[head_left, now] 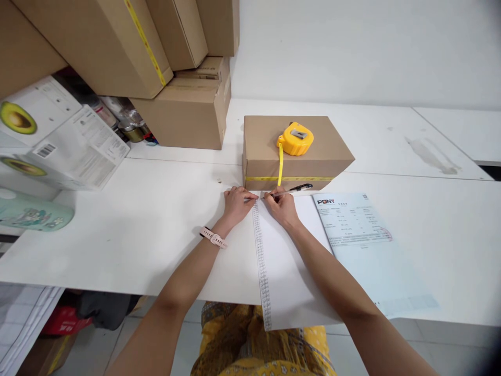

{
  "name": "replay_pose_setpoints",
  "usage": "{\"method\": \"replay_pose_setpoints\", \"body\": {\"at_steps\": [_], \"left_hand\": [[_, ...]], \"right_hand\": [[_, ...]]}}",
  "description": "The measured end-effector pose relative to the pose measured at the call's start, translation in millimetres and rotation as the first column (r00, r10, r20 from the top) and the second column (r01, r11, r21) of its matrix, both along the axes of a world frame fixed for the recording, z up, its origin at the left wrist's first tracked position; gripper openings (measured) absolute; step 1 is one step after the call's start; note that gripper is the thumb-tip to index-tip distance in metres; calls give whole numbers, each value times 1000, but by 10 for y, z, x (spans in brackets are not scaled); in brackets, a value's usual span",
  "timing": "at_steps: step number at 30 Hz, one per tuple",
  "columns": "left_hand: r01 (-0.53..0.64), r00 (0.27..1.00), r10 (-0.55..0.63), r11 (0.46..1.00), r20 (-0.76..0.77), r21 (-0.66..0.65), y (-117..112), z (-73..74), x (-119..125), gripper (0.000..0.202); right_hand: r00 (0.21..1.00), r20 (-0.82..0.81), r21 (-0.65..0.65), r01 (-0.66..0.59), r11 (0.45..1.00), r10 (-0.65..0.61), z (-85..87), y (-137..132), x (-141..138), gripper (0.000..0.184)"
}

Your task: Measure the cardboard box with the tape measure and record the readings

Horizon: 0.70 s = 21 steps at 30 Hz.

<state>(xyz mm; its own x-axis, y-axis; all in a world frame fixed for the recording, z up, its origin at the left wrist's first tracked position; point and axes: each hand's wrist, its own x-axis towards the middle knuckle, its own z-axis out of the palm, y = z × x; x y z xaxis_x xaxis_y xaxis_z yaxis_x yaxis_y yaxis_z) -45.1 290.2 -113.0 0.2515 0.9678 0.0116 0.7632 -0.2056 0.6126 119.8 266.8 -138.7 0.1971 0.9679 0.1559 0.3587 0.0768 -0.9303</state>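
Observation:
A spiral-bound notebook [297,282] lies with a blank white page up, its coil running along the left side. My left hand [236,203] is closed at the notebook's top left corner, with thumb and fingertips on the coil edge. In my right hand [282,208] is a dark pen [291,191], its tip at the top of the page near my left fingertips. Just beyond both hands stands a closed cardboard box [260,137]. On it sits a yellow tape measure [298,140], its tape hanging over the front face toward my right hand.
Right of the notebook lies a printed paper [354,224] headed PONY. Stacked cardboard boxes [183,115] stand at the back left. White boxes with avocado pictures [78,146] and a green patterned bottle [37,211] are at the far left. The white table [129,224] ends near my waist.

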Motion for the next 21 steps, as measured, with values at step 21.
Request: {"method": "replay_pose_setpoints", "body": {"at_steps": [21], "left_hand": [[37,999,-37,999,9,19,6,-64,-25,10]], "right_hand": [[983,-149,-27,103,994,-106,133,-49,7,20]]}}
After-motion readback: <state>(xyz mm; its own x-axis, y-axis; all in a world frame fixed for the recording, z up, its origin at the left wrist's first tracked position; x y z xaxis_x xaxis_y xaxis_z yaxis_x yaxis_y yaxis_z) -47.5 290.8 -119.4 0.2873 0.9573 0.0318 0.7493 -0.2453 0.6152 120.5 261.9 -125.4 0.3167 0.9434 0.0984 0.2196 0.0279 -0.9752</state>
